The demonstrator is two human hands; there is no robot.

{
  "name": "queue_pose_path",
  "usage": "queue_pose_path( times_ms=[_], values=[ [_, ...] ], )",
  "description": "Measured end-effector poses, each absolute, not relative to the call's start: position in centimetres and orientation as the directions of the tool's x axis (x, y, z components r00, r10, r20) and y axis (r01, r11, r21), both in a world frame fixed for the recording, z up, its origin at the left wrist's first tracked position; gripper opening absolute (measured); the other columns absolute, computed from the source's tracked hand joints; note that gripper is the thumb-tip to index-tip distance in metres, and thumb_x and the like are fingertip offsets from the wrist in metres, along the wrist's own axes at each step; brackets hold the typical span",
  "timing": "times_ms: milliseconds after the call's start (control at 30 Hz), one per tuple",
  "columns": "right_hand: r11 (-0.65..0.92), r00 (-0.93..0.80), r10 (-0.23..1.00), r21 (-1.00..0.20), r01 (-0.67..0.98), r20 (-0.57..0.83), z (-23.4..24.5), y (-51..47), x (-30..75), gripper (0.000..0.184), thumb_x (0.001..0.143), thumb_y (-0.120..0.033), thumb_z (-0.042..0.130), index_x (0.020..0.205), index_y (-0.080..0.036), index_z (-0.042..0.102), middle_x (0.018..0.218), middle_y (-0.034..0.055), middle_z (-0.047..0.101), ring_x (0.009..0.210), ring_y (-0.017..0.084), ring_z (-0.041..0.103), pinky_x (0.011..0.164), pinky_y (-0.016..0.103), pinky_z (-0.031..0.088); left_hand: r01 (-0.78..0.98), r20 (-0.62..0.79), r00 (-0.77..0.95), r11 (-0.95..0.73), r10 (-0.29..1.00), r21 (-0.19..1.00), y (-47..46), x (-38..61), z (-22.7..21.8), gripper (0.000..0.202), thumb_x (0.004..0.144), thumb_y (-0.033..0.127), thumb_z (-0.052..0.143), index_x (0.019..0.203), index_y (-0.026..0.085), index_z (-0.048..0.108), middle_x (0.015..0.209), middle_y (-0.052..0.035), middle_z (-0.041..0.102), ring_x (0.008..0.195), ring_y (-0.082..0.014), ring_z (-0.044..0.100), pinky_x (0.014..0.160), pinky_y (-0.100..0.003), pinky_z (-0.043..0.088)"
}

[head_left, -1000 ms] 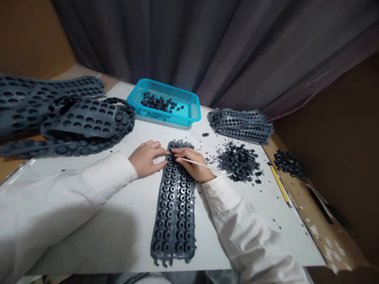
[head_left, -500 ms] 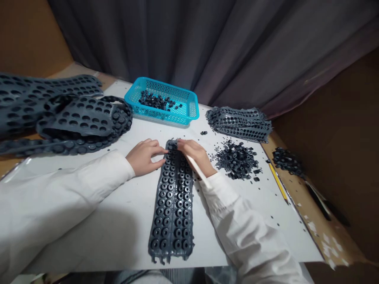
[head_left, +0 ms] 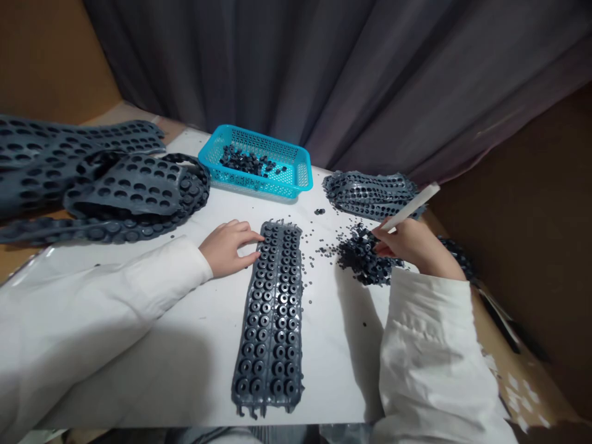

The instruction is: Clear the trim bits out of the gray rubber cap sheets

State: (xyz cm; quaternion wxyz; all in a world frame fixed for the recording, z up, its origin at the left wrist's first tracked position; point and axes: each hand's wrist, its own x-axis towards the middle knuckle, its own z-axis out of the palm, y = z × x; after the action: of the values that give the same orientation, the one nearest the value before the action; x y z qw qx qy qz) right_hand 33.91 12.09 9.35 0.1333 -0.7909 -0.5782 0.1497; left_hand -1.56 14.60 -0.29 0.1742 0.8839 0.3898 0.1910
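A dark grey rubber sheet (head_left: 274,311) with rows of ring-shaped parts lies lengthwise on the white board. At its upper left edge rests my left hand (head_left: 227,250), thumb and forefinger apart, fingertips touching the edge and holding nothing. My right hand (head_left: 414,243) is closed around a slim white stick-like tool (head_left: 411,207), which slants up to the right. Its fingertips are over a heap of small black rubber pieces (head_left: 363,259), partly hidden by the hand. Whether a piece is pinched there I cannot make out.
Behind the sheet stands a blue perforated basket (head_left: 303,176) holding small black pieces. Large moulded grey sheets (head_left: 134,179) are piled at left; more sheets (head_left: 370,191) lie stacked at back right. Tiny black bits are scattered on the white board (head_left: 185,345). A grey curtain (head_left: 259,68) hangs behind.
My right hand has moved from the sheet's top end rightward to the heap of black pieces, still with the white tool. My left hand has stayed at the sheet's edge.
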Motion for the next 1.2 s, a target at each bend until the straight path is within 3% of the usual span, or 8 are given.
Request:
queue_pose_path(
  times_ms=[67, 133, 233, 333, 600, 833, 967, 1200],
  values=[
    [-0.235, 0.235, 0.971, -0.331, 0.914, -0.041, 9.5, 12.2, 32.5, 0.016, 0.075, -0.023, 0.060, 0.060, -0.018, 0.058, 0.043, 0.0012, 0.057, 0.040, 0.016, 0.055, 0.046, 0.027, 0.040, 0.620, 0.202, 0.626, -0.638, 0.753, 0.456, 14.6, -1.6, -0.3, 0.032, 0.080, 0.035, 0.054, 0.107, 0.020, 0.064, 0.086, -0.0049, 0.058, 0.085, -0.0213, 0.052, 0.081, -0.035, 0.041],
    [-0.055, 0.093, 0.991, -0.349, 0.936, 0.093, 9.3, 12.5, 30.3, 0.015, 0.077, -0.024, 0.060, 0.064, -0.017, 0.061, 0.049, 0.0010, 0.059, 0.047, 0.015, 0.056, 0.049, 0.026, 0.039, 0.618, 0.199, 0.631, -0.641, 0.750, 0.455, 14.7, -1.6, -0.3, 0.032, 0.080, 0.035, 0.055, 0.106, 0.020, 0.064, 0.086, -0.0049, 0.058, 0.085, -0.0213, 0.052, 0.081, -0.035, 0.041],
    [0.204, -0.055, 0.959, -0.545, 0.813, 0.278, 7.7, 13.1, 26.2, 0.016, 0.080, -0.029, 0.060, 0.073, -0.017, 0.065, 0.067, 0.0038, 0.066, 0.061, 0.016, 0.059, 0.056, 0.027, 0.044, 0.618, 0.200, 0.632, -0.643, 0.749, 0.454, 14.7, -1.6, -0.2, 0.031, 0.080, 0.035, 0.054, 0.106, 0.019, 0.064, 0.085, -0.0046, 0.058, 0.084, -0.0210, 0.051, 0.080, -0.034, 0.041],
    [0.455, -0.202, 0.885, -0.687, 0.567, 0.420, 4.6, 13.7, 22.5, 0.014, 0.080, -0.029, 0.063, 0.075, -0.017, 0.066, 0.083, 0.0066, 0.068, 0.082, 0.018, 0.063, 0.076, 0.033, 0.050, 0.616, 0.206, 0.629, -0.642, 0.750, 0.457, 14.6, -1.6, -0.2, 0.031, 0.080, 0.034, 0.055, 0.105, 0.020, 0.064, 0.084, -0.0045, 0.057, 0.084, -0.0210, 0.051, 0.079, -0.034, 0.041],
    [0.376, -0.234, 0.923, -0.850, 0.370, 0.307, -0.2, 13.6, 19.9, 0.013, 0.082, -0.030, 0.062, 0.088, -0.019, 0.068, 0.098, 0.0076, 0.070, 0.096, 0.018, 0.064, 0.091, 0.038, 0.049, 0.625, 0.197, 0.628, -0.638, 0.753, 0.449, 14.6, -1.5, -0.2, 0.031, 0.080, 0.035, 0.055, 0.106, 0.021, 0.063, 0.084, -0.0045, 0.057, 0.084, -0.0213, 0.051, 0.079, -0.034, 0.041],
    [0.515, -0.296, 0.855, -0.756, 0.404, 0.425, -0.4, 13.8, 19.8, 0.010, 0.083, -0.028, 0.062, 0.086, -0.021, 0.069, 0.095, 0.0080, 0.072, 0.093, 0.019, 0.065, 0.089, 0.040, 0.050, 0.619, 0.219, 0.628, -0.650, 0.747, 0.441, 14.5, -1.5, -0.2, 0.031, 0.080, 0.034, 0.055, 0.106, 0.020, 0.063, 0.092, -0.0062, 0.055, 0.089, -0.0221, 0.051, 0.081, -0.035, 0.042],
    [0.621, -0.388, 0.784, -0.626, 0.472, 0.485, -0.3, 14.0, 20.1, 0.008, 0.082, -0.027, 0.062, 0.086, -0.022, 0.068, 0.100, 0.0073, 0.071, 0.101, 0.020, 0.061, 0.090, 0.041, 0.049, 0.597, 0.254, 0.639, -0.676, 0.726, 0.432, 14.5, -1.6, -0.1, 0.029, 0.079, 0.032, 0.055, 0.104, 0.021, 0.064, 0.123, -0.0073, 0.052, 0.102, -0.0245, 0.049, 0.088, -0.039, 0.041],
    [0.720, -0.580, 0.693, -0.379, 0.581, 0.427, 0.0, 14.4, 20.5, 0.009, 0.085, -0.026, 0.058, 0.090, -0.023, 0.066, 0.108, 0.0043, 0.069, 0.114, 0.022, 0.055, 0.094, 0.042, 0.043, 0.612, 0.201, 0.640, -0.650, 0.742, 0.450, 14.4, -1.5, -0.2, 0.031, 0.081, 0.031, 0.053, 0.109, 0.020, 0.060, 0.134, -0.0022, 0.051, 0.109, -0.0253, 0.045, 0.091, -0.043, 0.040]
  ],
)
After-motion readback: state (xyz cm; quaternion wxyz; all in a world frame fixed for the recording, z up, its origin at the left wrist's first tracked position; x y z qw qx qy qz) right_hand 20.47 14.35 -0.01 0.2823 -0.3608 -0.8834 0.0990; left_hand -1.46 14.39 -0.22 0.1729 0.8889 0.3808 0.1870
